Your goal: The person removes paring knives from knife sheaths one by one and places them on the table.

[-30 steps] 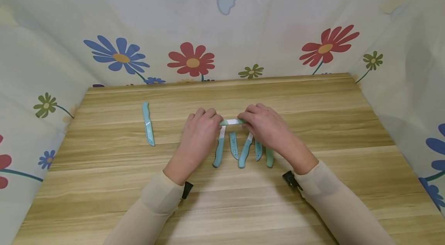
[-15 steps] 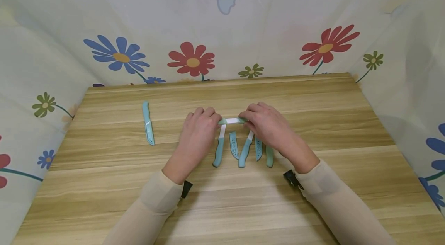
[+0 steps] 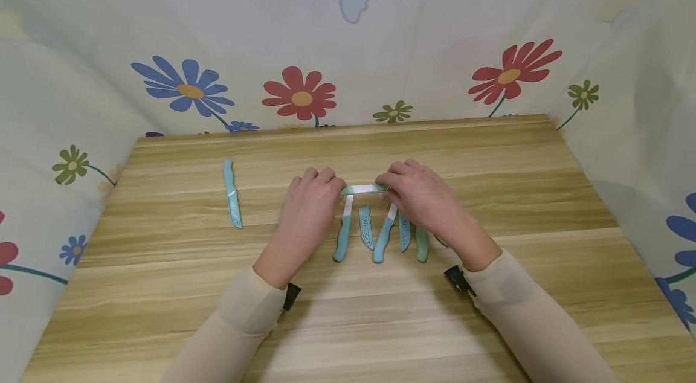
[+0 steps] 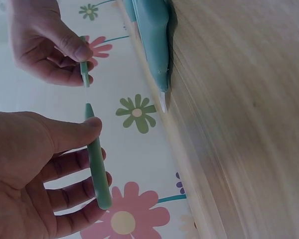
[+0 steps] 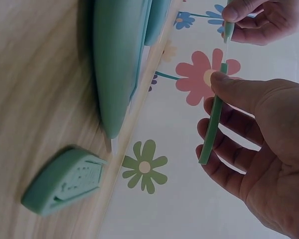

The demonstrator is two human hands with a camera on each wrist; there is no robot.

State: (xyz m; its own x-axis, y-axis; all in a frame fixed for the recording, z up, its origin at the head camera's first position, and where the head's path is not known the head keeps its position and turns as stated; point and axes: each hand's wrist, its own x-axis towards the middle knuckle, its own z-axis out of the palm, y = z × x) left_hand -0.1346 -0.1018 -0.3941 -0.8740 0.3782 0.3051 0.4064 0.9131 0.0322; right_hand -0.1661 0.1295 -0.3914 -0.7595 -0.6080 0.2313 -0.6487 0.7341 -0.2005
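Observation:
My left hand [image 3: 312, 205] pinches the green handle [image 4: 97, 169] of a small knife, thumb on one side and fingers on the other. In my right hand [image 3: 421, 196] is a green sheath [image 5: 213, 127], held between thumb and fingertips. The knife's white blade [image 3: 364, 188] spans the gap between the hands, its tip end apparently inside the sheath. Below the hands lie two blue-handled knives [image 3: 341, 238] with white blades and two blue sheaths [image 3: 366, 229]. Another green knife [image 3: 422, 244] lies partly hidden under my right hand.
A sheathed blue knife [image 3: 232, 193] lies apart on the left of the wooden table [image 3: 179, 286]. Near my right wrist is a loose green sheath [image 5: 65, 184], mostly covered in the head view. A flowered cloth [image 3: 424, 38] encloses the back and sides.
The hands have drawn slightly apart, and more white blade shows between handle and sheath. An edge of the loose green sheath has come into sight beside my right wrist.

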